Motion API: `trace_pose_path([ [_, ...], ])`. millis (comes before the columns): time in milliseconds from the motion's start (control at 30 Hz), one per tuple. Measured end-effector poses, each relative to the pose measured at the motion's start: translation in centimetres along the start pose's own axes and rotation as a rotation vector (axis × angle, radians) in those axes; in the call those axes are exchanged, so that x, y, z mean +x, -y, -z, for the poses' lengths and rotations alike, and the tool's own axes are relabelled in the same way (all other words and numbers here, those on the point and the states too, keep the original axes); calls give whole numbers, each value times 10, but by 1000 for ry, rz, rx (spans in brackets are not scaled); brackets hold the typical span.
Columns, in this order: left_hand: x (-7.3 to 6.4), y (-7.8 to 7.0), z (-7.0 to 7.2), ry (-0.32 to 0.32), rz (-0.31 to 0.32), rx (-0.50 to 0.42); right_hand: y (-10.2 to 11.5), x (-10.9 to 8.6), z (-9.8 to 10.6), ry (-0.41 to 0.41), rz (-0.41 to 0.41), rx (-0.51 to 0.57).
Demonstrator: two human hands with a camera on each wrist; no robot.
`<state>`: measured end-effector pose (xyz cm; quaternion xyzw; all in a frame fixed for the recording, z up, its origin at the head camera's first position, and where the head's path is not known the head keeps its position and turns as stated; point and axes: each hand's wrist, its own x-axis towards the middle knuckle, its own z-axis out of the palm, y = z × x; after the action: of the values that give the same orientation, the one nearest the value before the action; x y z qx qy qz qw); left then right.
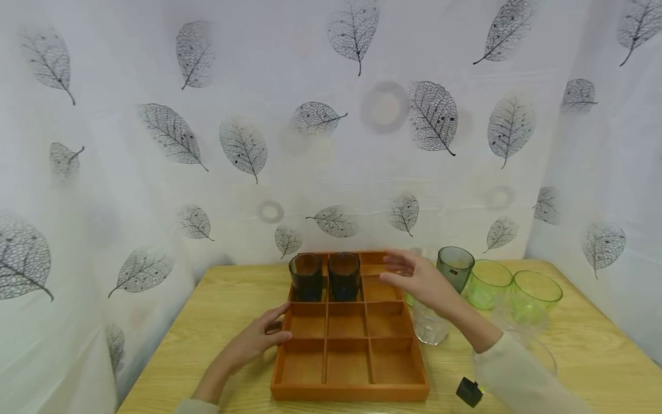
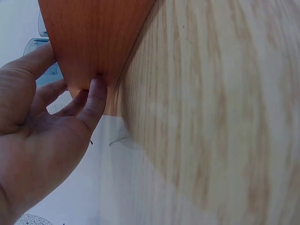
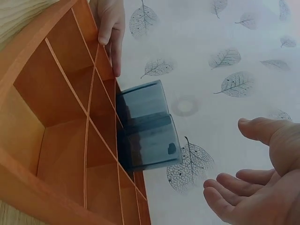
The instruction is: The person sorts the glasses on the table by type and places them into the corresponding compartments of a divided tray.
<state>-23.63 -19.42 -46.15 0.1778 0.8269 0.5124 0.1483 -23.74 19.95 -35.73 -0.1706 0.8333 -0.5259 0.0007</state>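
Note:
A wooden box divided into several square compartments lies on the table. Two dark grey glasses, a left one and a right one, stand upright side by side in the left and middle compartments of its far row. My left hand rests against the box's left side; in the left wrist view its fingertips touch the outer wall and the thumb reaches the rim. My right hand hovers over the box's right edge near the far right compartment, fingers extended and holding nothing.
Right of the box stand another grey glass, two green glasses, one beside the other, and a clear glass. More clear glassware is partly hidden by the right arm. A small black object appears below the right sleeve. A leaf-patterned curtain hangs behind.

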Motion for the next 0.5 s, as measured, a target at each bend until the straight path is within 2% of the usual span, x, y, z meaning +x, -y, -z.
trace_pose_path([
  [267, -1, -1, 0, 2, 8, -7, -9, -15, 18, -26, 44, 14],
  [500, -1, -2, 0, 2, 5, -2, -9, -31, 35, -47, 51, 39],
])
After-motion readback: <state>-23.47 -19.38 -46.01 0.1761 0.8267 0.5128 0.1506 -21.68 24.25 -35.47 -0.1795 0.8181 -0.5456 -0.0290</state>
